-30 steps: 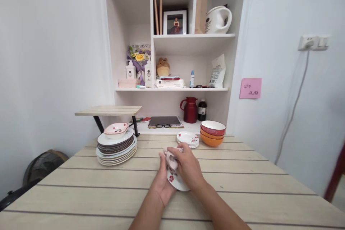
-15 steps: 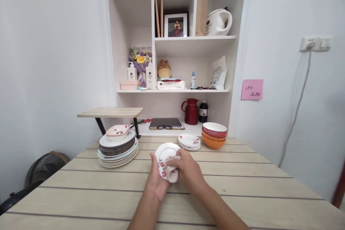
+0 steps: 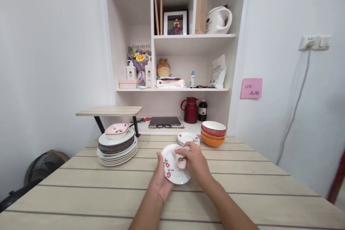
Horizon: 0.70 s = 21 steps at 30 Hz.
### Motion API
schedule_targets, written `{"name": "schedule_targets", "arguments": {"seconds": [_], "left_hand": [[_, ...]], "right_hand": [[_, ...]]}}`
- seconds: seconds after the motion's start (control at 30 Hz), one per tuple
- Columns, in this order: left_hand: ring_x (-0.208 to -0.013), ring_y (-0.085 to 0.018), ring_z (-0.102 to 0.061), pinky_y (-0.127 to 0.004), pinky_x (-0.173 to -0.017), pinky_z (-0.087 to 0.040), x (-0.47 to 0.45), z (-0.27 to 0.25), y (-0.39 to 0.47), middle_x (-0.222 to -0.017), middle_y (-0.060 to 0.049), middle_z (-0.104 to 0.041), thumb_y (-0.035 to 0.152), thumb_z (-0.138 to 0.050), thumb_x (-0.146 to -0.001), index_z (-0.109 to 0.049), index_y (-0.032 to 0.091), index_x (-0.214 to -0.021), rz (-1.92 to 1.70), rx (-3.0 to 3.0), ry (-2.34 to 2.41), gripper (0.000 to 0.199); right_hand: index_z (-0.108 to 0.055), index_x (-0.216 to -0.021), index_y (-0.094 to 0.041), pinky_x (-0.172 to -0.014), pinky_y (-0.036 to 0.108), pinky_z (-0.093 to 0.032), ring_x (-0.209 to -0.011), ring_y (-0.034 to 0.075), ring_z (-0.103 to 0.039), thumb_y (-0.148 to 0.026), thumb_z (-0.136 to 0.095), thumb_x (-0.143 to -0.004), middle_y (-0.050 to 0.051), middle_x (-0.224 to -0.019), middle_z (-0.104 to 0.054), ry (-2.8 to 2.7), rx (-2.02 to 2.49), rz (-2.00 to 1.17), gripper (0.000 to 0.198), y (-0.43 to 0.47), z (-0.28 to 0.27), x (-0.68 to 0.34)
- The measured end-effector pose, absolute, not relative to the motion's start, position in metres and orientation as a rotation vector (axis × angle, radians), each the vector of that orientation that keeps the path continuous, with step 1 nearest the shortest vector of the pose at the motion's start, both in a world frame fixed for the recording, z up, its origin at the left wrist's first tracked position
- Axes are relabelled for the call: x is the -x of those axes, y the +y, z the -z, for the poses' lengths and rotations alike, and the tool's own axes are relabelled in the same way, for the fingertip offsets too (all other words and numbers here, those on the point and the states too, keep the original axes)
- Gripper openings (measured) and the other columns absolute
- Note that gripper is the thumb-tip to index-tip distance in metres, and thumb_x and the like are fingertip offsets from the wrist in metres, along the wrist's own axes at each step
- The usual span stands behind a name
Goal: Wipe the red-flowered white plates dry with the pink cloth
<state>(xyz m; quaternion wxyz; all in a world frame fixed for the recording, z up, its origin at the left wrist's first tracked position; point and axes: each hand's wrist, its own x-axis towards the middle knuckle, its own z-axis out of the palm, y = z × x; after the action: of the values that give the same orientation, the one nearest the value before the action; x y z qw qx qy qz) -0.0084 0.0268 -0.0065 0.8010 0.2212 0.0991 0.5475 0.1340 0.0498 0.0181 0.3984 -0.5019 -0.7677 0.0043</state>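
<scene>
A small white plate [image 3: 176, 176] with red flowers is tilted toward me above the table. My left hand [image 3: 161, 179] grips it from the left and below, thumb along the rim and the other fingers hidden beneath. Pinched in my right hand [image 3: 196, 161] is a folded pale pink cloth [image 3: 181, 160], pressed on the plate's upper right face. Just behind my right hand lies a short stack of matching flowered plates [image 3: 188, 137], partly covered by the fingers.
Stacked orange and red bowls [image 3: 214, 136] stand at the back right. To the left, a tall plate stack [image 3: 118, 151] carries a pink square bowl [image 3: 116, 130], near a small raised wooden stand [image 3: 109, 111]. Behind, the shelf holds a red jug [image 3: 191, 110] and a laptop [image 3: 165, 121].
Both hands have shifted slightly right with the plate. The cloth has moved from the plate's lower right up to its upper right, baring more of the lower face.
</scene>
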Motion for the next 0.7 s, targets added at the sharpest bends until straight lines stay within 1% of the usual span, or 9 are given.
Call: {"name": "schedule_targets", "arguments": {"seconds": [0.13,0.23,0.43,0.57,0.7], "left_hand": [[-0.116,-0.030,-0.059,-0.044,-0.103,-0.043,0.022,0.006,0.034,-0.119,-0.018,-0.067,0.057,-0.044,-0.089,-0.059,0.009,-0.125,-1.345,-0.449,0.198,0.061],[-0.115,-0.030,-0.060,-0.042,-0.102,-0.044,0.028,0.008,0.037,-0.118,-0.019,-0.067,0.057,-0.042,-0.090,-0.061,0.007,-0.122,-1.413,-0.439,0.210,0.062],[-0.112,-0.032,-0.062,-0.045,-0.101,-0.044,0.016,0.010,0.026,-0.114,-0.018,-0.069,0.060,-0.049,-0.086,-0.062,0.008,-0.120,-1.245,-0.448,0.280,0.064],[-0.113,-0.033,-0.061,-0.048,-0.102,-0.042,0.003,0.009,0.021,-0.115,-0.017,-0.069,0.063,-0.049,-0.084,-0.059,0.012,-0.126,-1.140,-0.461,0.244,0.066],[-0.117,-0.033,-0.059,-0.049,-0.104,-0.039,0.007,0.013,0.029,-0.120,-0.018,-0.067,0.061,-0.047,-0.086,-0.057,0.012,-0.129,-1.174,-0.463,0.184,0.066]], "right_hand": [[-0.074,-0.098,-0.038,-0.081,0.030,-0.041,-0.101,0.022,-0.051,-0.011,-0.053,-0.082,0.004,-0.105,-0.057,-2.057,1.229,-0.078,0.038,0.046,-0.016,-0.131],[-0.074,-0.097,-0.039,-0.080,0.030,-0.040,-0.102,0.022,-0.051,-0.014,-0.057,-0.080,0.002,-0.106,-0.059,-2.153,1.160,-0.109,0.035,0.037,-0.014,-0.117],[-0.076,-0.093,-0.039,-0.077,0.029,-0.040,-0.100,0.022,-0.051,-0.017,-0.057,-0.083,0.003,-0.112,-0.059,-2.156,1.091,-0.021,0.030,0.030,-0.015,-0.102],[-0.076,-0.096,-0.037,-0.082,0.031,-0.041,-0.103,0.023,-0.051,-0.009,-0.050,-0.084,0.005,-0.113,-0.058,-2.016,1.149,0.028,0.039,0.044,-0.014,-0.119],[-0.076,-0.097,-0.035,-0.083,0.034,-0.042,-0.101,0.024,-0.052,-0.004,-0.049,-0.080,0.007,-0.112,-0.059,-1.977,1.222,0.038,0.044,0.055,-0.011,-0.136]]}}
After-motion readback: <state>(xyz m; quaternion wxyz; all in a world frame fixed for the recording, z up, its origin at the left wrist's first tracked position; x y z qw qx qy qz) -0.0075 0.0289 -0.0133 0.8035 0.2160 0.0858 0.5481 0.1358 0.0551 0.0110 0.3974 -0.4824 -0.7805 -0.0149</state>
